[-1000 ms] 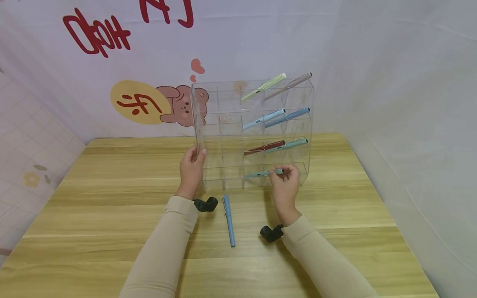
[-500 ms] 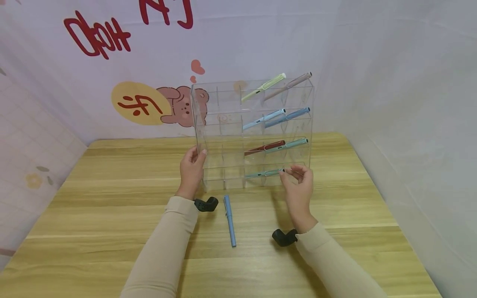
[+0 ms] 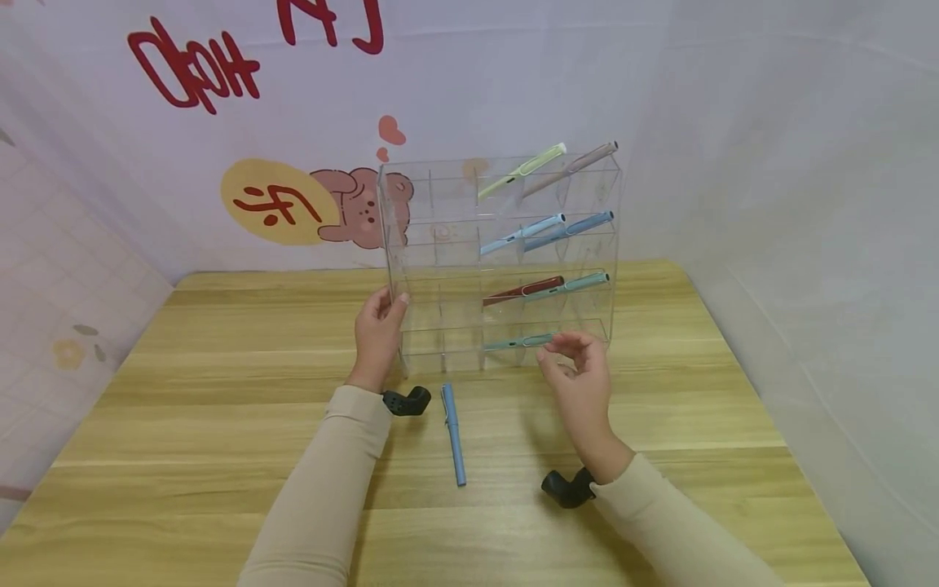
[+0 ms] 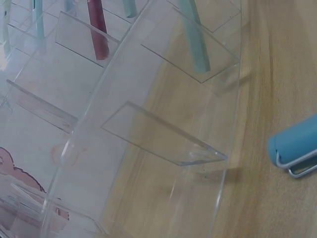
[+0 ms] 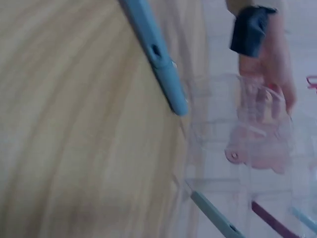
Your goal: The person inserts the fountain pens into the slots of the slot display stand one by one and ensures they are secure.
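Observation:
A clear acrylic pen rack (image 3: 458, 316) with several compartments stands on the table. At its left side, my left hand (image 3: 377, 338) grips the side panel, thumb in front. Low at the rack's right, my right hand (image 3: 583, 391) hovers with loosely bent fingers and a gap between thumb and fingertips; it holds nothing. Just beyond those fingers, a green pen (image 3: 513, 342) leans in the bottom row, its cap end partly hidden by them. In front of the rack, a blue pen (image 3: 454, 436) lies on the table; its clip shows in the left wrist view.
Higher rows hold a dark red pen (image 3: 524, 291), a teal pen (image 3: 579, 284), a light blue pen (image 3: 524, 233), a blue pen (image 3: 572, 231), a yellow-green pen (image 3: 522, 171) and a brownish pen (image 3: 572, 169). A printed cloth (image 3: 293, 98) hangs behind the table (image 3: 242, 367).
My right hand has let go of the green pen in the bottom row, moved right, then drawn back slightly toward me. My left hand stays on the rack.

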`<control>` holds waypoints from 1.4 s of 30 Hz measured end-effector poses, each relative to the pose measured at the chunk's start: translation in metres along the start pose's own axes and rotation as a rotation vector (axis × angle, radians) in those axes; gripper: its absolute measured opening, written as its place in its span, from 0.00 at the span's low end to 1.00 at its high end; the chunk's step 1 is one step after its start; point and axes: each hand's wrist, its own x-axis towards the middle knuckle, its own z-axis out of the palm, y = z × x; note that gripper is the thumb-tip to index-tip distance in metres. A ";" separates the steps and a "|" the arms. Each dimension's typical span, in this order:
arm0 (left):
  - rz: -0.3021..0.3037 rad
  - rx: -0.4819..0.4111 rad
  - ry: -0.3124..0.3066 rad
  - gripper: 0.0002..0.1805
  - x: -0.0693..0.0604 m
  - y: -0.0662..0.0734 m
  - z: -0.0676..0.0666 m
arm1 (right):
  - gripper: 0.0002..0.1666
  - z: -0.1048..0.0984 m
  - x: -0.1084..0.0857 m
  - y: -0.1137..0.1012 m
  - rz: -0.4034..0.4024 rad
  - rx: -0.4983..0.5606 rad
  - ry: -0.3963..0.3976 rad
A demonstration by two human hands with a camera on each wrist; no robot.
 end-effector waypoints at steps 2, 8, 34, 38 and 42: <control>0.001 0.000 0.000 0.25 0.000 0.000 0.000 | 0.18 0.004 -0.003 0.002 0.009 -0.027 -0.063; 0.005 -0.012 -0.004 0.25 0.009 -0.012 -0.001 | 0.20 0.013 -0.008 0.010 0.112 -0.143 -0.258; -0.004 -0.015 0.017 0.28 0.020 -0.029 -0.001 | 0.26 0.064 -0.008 0.045 0.318 -0.434 -0.611; 0.008 -0.005 0.018 0.28 0.020 -0.030 -0.001 | 0.28 0.070 -0.007 0.048 0.325 -0.468 -0.621; 0.016 0.011 0.023 0.28 0.021 -0.032 -0.002 | 0.30 0.076 -0.008 0.046 0.338 -0.481 -0.646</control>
